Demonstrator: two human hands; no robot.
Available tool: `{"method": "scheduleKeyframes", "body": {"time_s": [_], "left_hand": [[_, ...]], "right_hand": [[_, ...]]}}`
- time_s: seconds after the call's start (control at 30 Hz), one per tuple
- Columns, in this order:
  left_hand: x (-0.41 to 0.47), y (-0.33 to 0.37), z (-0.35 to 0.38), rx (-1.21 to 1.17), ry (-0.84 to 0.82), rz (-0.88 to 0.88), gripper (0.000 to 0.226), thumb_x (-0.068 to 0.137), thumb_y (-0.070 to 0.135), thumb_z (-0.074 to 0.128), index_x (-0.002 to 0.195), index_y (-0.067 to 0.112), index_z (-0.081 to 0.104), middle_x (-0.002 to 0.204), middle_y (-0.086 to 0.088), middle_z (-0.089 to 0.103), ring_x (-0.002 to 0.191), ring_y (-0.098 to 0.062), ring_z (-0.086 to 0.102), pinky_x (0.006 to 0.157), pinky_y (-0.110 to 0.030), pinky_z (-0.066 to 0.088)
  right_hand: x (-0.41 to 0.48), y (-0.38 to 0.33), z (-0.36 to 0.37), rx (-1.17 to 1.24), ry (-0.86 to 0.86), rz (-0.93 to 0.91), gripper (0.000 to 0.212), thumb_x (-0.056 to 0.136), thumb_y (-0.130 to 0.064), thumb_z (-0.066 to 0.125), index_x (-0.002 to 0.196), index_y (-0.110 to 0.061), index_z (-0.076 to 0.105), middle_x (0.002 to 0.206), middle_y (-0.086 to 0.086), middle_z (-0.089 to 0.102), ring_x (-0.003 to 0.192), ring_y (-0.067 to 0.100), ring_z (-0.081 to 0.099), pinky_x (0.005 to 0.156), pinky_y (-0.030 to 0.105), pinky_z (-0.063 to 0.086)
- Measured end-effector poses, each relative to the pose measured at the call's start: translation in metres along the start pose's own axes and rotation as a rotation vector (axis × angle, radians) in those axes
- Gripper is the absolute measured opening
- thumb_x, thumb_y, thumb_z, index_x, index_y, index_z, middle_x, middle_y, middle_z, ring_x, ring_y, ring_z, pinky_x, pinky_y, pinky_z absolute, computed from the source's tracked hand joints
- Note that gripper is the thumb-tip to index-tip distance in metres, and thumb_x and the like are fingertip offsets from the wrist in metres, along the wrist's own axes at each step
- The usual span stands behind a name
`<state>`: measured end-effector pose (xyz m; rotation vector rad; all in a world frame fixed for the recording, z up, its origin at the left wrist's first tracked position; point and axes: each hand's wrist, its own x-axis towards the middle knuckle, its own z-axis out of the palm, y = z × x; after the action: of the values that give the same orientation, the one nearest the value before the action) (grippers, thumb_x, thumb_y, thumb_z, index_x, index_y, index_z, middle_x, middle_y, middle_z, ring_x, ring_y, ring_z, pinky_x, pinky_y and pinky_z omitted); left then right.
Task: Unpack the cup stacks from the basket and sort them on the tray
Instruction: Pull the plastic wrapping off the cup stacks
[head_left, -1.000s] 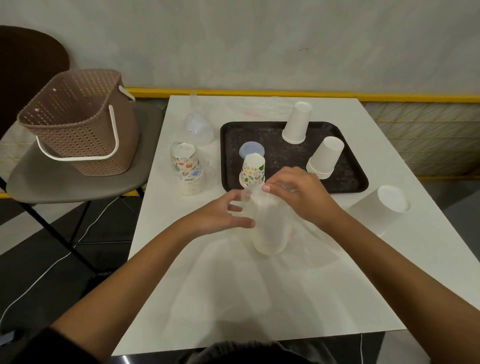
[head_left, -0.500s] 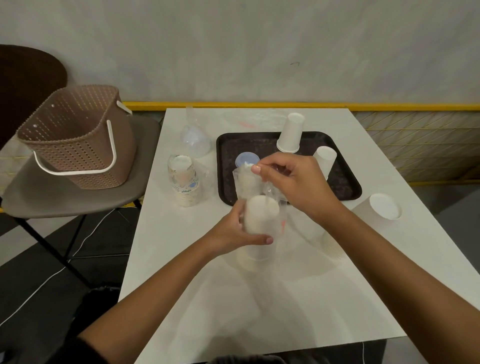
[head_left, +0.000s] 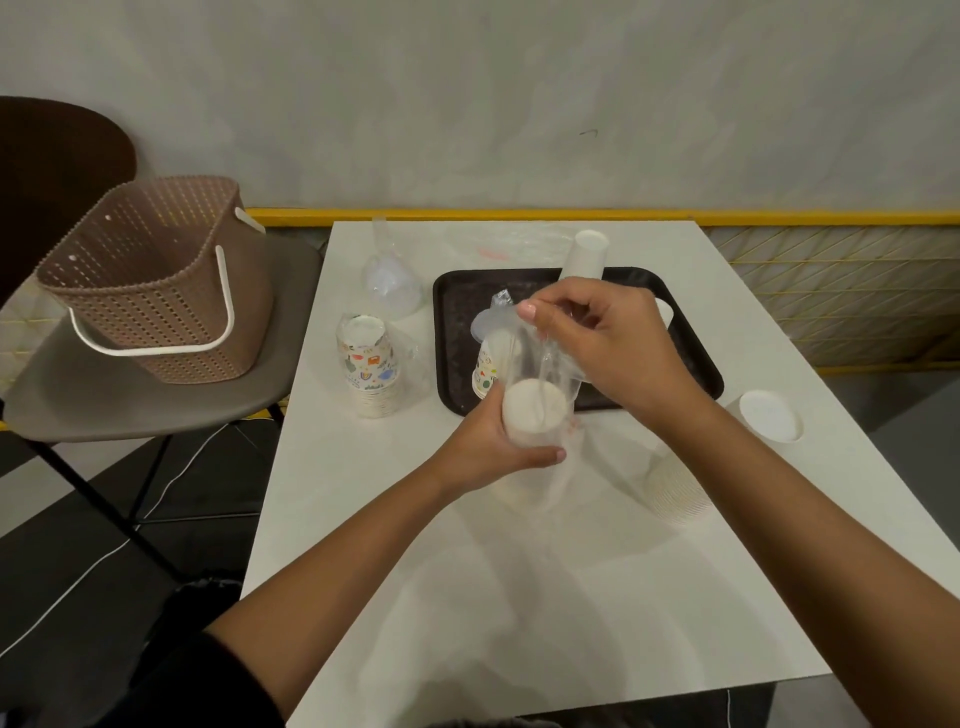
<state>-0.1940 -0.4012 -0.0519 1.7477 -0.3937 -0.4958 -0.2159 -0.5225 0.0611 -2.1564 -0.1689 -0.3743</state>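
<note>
The wrapped white cup stack (head_left: 532, 413) is now raised off the table (head_left: 519, 597), while one second ago it stood low on it with both hands at its top. The left hand (head_left: 498, 447) has moved down and grips the stack around its upper part. The right hand (head_left: 608, 348) has gone up and farther away, and it pinches the loose end of the clear plastic sleeve (head_left: 519, 322) between thumb and fingers. I judge that the sleeve is being pulled off (it is not yet free), so this stack is close to ready for the tray (head_left: 457, 312).

The stack hangs just before the near edge of the tray, right beside the printed cup stack (head_left: 485, 371) that stands inside the near left corner. The right hand hides the near right part of the tray, so I cannot tell how much room is there.

Left of the tray another printed stack (head_left: 368, 364) waits in its wrap. Two white stacks lie on the right, one (head_left: 769, 418) close to the right table edge and one (head_left: 675, 491) nearer. The basket (head_left: 156, 291) sits on the chair (head_left: 130, 410), well apart on the left. Most open room lies on the near side.
</note>
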Motion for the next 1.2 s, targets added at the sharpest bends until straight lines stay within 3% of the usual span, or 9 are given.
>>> {"method": "scheduleKeyframes", "body": {"time_s": [0.07,0.17,0.3,0.47,0.63,0.83,0.9,1.07,1.2], "left_hand": [[0.0,0.003,-0.001,-0.01,0.02,0.02,0.068,0.066,0.024,0.083,0.113,0.042,0.038,0.118,0.009,0.054,0.11,-0.005,0.053,0.089,-0.021,0.047],[-0.004,0.009,-0.002,0.032,0.091,0.043,0.059,0.069,0.03,0.08,0.114,0.039,0.043,0.114,0.007,0.059,0.105,-0.008,0.057,0.086,-0.022,0.05],[-0.004,0.026,-0.001,0.021,0.095,0.124,0.058,0.069,0.028,0.08,0.109,0.041,0.041,0.107,0.012,0.059,0.1,0.0,0.057,0.08,-0.015,0.05],[-0.003,0.024,0.004,0.076,-0.033,0.101,0.038,0.074,0.026,0.076,0.098,0.035,0.048,0.101,0.017,0.06,0.087,0.016,0.055,0.075,0.001,0.04],[-0.009,0.01,0.007,0.068,-0.008,0.069,0.028,0.075,0.027,0.075,0.088,0.038,0.053,0.106,0.004,0.065,0.092,0.003,0.059,0.076,-0.001,0.04],[0.002,0.01,0.012,0.082,0.031,0.081,0.017,0.081,0.021,0.07,0.081,0.032,0.056,0.094,0.016,0.063,0.084,0.008,0.057,0.075,-0.01,0.045],[0.006,0.014,0.016,0.09,0.046,0.102,0.01,0.083,0.018,0.067,0.085,0.023,0.059,0.088,0.017,0.062,0.08,0.016,0.055,0.07,-0.003,0.041],[0.009,0.021,0.019,0.084,0.06,0.101,0.006,0.084,0.029,0.066,0.082,0.03,0.061,0.087,0.016,0.064,0.081,0.017,0.055,0.068,0.0,0.04],[0.007,0.027,0.008,0.033,0.009,0.082,0.005,0.085,0.029,0.064,0.089,0.028,0.066,0.095,0.018,0.066,0.089,0.018,0.057,0.078,-0.002,0.043]], "right_hand": [[0.001,-0.001,-0.005,-0.038,-0.031,0.007,0.008,0.087,-0.025,0.059,0.091,-0.02,0.065,0.077,-0.02,0.057,0.075,-0.003,0.056,0.069,0.005,0.043],[0.002,-0.005,-0.01,-0.17,-0.061,-0.052,0.015,0.089,-0.024,0.058,0.092,-0.013,0.067,0.075,-0.009,0.059,0.07,0.004,0.054,0.066,0.009,0.041],[0.011,-0.013,-0.022,0.013,0.133,-0.078,0.01,0.088,-0.022,0.06,0.08,-0.017,0.062,0.063,-0.012,0.055,0.056,0.003,0.05,0.059,0.014,0.042],[0.023,-0.015,-0.028,0.085,0.115,-0.056,0.016,0.087,-0.021,0.062,0.072,-0.022,0.059,0.052,-0.013,0.053,0.053,0.006,0.045,0.055,0.019,0.038],[0.023,-0.009,-0.023,0.079,0.084,-0.03,0.024,0.087,-0.023,0.063,0.066,-0.032,0.055,0.049,-0.021,0.053,0.053,0.003,0.046,0.056,0.015,0.037],[0.027,-0.011,-0.023,0.076,0.094,-0.021,0.02,0.087,-0.022,0.063,0.068,-0.027,0.057,0.051,-0.015,0.053,0.056,0.009,0.048,0.057,0.021,0.04],[0.029,-0.013,-0.025,0.043,0.099,-0.026,0.017,0.088,-0.023,0.062,0.071,-0.023,0.058,0.059,-0.013,0.053,0.056,0.011,0.049,0.056,0.02,0.04],[0.031,-0.012,-0.044,0.018,0.135,0.029,0.014,0.088,-0.025,0.061,0.079,-0.015,0.06,0.06,-0.006,0.054,0.032,0.011,0.047,0.031,0.017,0.033],[0.044,-0.019,-0.073,0.17,0.069,0.087,0.015,0.089,-0.016,0.06,0.075,-0.01,0.058,0.044,-0.005,0.056,0.026,0.011,0.046,0.029,0.016,0.033]]}}
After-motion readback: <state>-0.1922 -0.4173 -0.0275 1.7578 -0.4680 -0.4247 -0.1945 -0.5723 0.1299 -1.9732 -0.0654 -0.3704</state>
